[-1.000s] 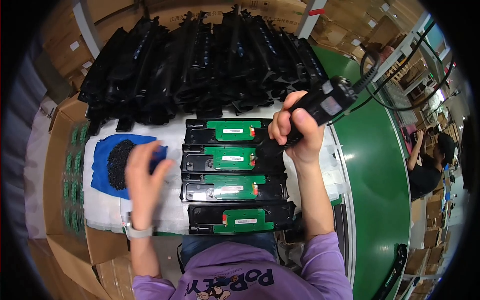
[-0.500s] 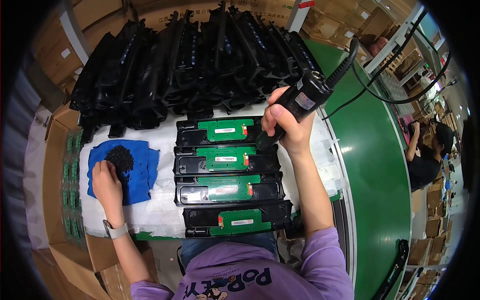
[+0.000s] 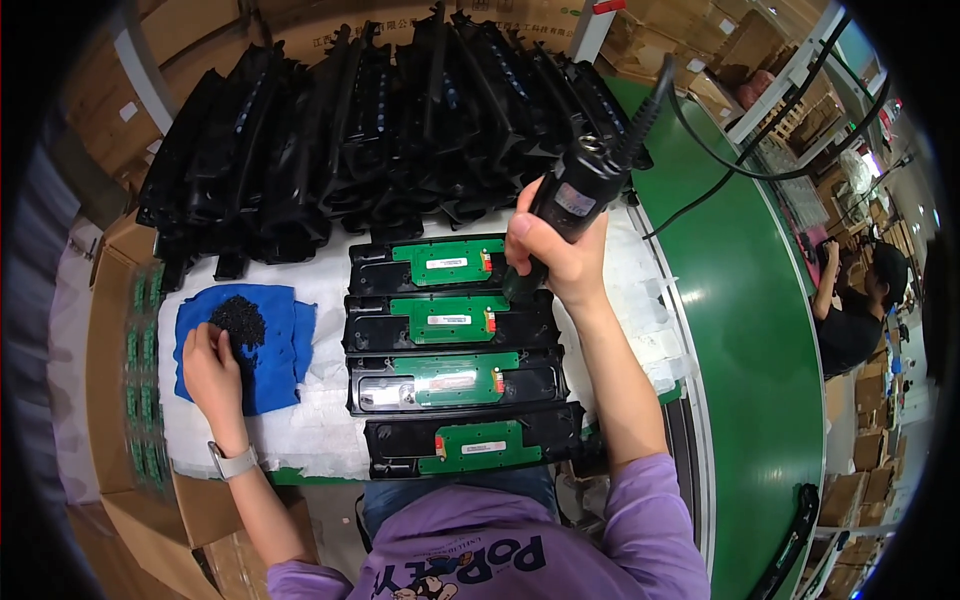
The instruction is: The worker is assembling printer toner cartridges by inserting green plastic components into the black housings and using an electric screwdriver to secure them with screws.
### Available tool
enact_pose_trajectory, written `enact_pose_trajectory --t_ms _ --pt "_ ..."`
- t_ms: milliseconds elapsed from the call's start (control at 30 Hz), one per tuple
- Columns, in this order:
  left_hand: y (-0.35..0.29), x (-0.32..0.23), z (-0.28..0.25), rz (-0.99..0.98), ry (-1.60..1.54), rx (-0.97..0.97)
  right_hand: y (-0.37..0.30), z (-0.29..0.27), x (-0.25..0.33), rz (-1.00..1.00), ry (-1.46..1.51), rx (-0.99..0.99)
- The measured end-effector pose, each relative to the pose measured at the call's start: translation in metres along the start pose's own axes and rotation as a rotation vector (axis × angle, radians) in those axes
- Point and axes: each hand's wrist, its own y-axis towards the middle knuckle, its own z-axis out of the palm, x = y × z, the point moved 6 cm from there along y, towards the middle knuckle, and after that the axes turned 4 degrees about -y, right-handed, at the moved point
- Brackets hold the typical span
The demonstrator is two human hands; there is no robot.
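Stacked black cartridges [image 3: 380,130], green conveyor belt [image 3: 740,330], cardboard boxes [image 3: 120,330], seated co-worker [image 3: 850,310]

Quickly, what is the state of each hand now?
Left hand: fingers bent, on the pile of small black screws; grip cannot be told.
Right hand: closed, holding the electric screwdriver.

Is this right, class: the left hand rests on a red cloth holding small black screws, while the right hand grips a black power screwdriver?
Not quite. The cloth is blue, not red, as the head view shows. The left hand rests on it by the black screws, and the right hand grips the power screwdriver.
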Motion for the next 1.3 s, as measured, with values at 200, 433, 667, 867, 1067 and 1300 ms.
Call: enact_pose_trajectory --t_ms 200,433,667,867,1067,1300 --pt "0.001 -0.001 0.010 -0.027 -0.280 0.018 -0.002 0.011 0.009 -0.011 -0.019 0.059" --pt "-0.024 -0.097 0.042 -0.181 -1.128 0.574 -0.015 0.015 0.043 -0.183 0.425 0.176" --pt "-0.047 -0.183 0.046 -0.170 -1.483 0.952 -0.028 0.026 0.074 -0.341 0.554 0.224" --pt "-0.054 -0.186 0.050 -0.188 -1.607 0.986 -0.033 0.025 0.072 -0.377 0.604 0.188" --pt "-0.051 -0.185 0.046 -0.006 -1.540 0.897 -0.032 0.027 0.062 -0.314 0.676 0.200" --pt "-0.050 -0.189 0.045 0.109 -1.277 0.819 -0.030 0.029 0.051 -0.228 0.583 0.084"
